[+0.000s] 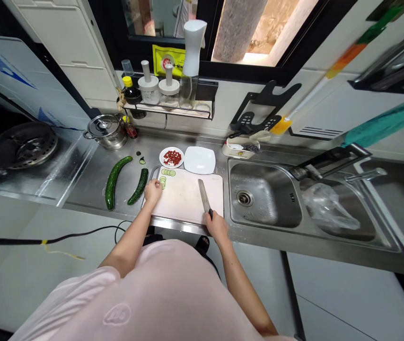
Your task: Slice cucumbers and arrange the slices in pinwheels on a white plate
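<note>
A white cutting board point(184, 199) lies on the steel counter. My right hand point(217, 226) grips the black handle of a knife point(204, 195), its blade pointing away from me over the board's right side. At the board's left edge my left hand point(153, 191) is closed, fingertips together beside a short line of cucumber slices point(162, 180). Whatever those fingers hold, if anything, is hidden. A row of cucumber slices point(168, 173) lies along the board's upper left. Left of the board rest a cut cucumber point(138, 187) and a longer whole cucumber point(115, 182).
Behind the board stand a plate of chopped red pieces point(171, 157) and a white dish point(199, 160). Cucumber ends point(142, 161) lie near a lidded pot point(107, 131). A sink point(264, 194) is to the right, a frying pan point(21, 144) far left. A seasoning shelf point(188, 112) hangs above.
</note>
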Demonstrator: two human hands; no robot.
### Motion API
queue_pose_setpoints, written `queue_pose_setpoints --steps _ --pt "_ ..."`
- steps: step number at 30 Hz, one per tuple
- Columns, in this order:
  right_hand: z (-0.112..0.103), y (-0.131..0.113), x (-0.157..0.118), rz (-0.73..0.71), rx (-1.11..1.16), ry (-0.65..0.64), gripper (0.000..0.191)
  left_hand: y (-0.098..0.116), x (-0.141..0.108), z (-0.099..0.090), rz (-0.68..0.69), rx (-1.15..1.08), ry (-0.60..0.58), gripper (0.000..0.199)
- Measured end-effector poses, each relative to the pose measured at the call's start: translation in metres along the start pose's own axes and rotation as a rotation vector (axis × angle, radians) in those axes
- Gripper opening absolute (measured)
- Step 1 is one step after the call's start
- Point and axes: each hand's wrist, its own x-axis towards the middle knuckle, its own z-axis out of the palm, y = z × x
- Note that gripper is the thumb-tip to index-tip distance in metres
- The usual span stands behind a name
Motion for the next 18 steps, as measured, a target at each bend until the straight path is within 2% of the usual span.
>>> queue_pose_setpoints --steps 6,11,18 --pt "0.0 -0.001 0.001 -0.003 0.005 0.011 0.041 0.022 0.017 0.009 0.116 -0.045 -0.021 0.023" --pt "-0.001 -0.001 0.0 0.003 -0.005 0.002 0.042 0.04 0.035 0.019 0.186 0.014 -0.078 0.031" --pt "0.0 -0.001 0.001 0.008 -0.006 -0.006 0.043 0.05 0.044 0.026 0.222 0.087 -0.131 0.038"
